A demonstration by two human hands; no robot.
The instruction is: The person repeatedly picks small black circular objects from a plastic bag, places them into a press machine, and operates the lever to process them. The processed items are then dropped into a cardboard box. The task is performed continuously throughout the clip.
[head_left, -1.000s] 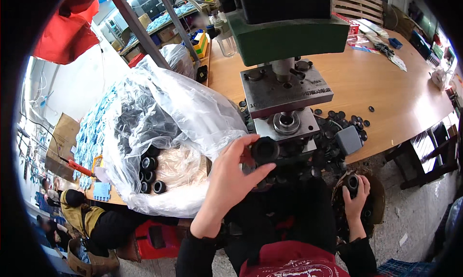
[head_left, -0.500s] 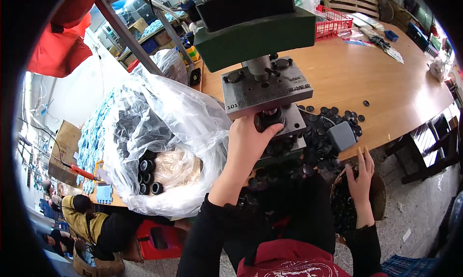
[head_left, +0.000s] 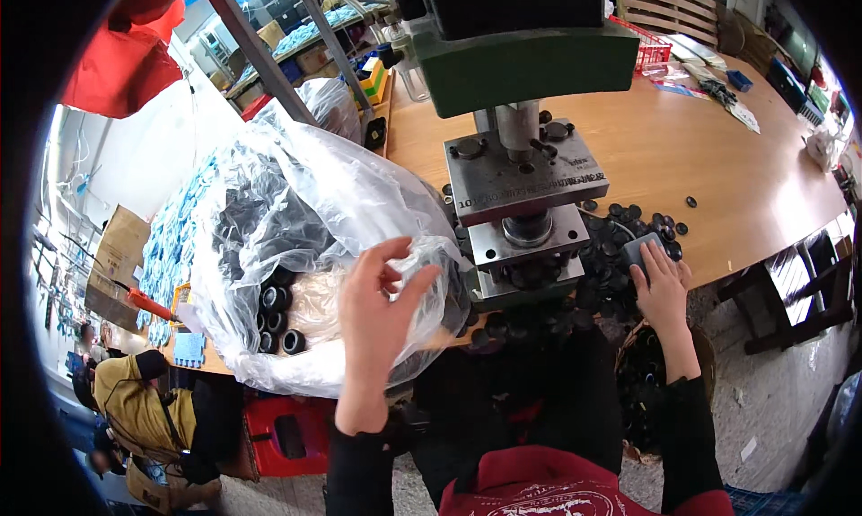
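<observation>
A green press point(head_left: 530, 71) stands in front of me, with a metal die point(head_left: 530, 179) under its head. Between the upper plate and the lower plate point(head_left: 489, 242) sits a black round rubber part point(head_left: 528, 230). My left hand point(head_left: 377, 309) is raised left of the die, over the clear plastic bag point(head_left: 310, 372); its fingers are curved apart and hold nothing. To the right, my right hand point(head_left: 663, 291) lies with outstretched fingers on a grey block point(head_left: 639, 249), which it partly covers.
Several black rubber rings point(head_left: 274, 298) lie in the bag. Loose black discs point(head_left: 597, 287) heap around the press base and grey block. Below my right hand stands a bin point(head_left: 637, 381) of black pieces. A person in a tan jacket point(head_left: 135, 399) is at lower left.
My left hand has come out from the die, leftward over the bag, leaving the black part there. My right hand has moved up onto the grey block. The view has shifted slightly.
</observation>
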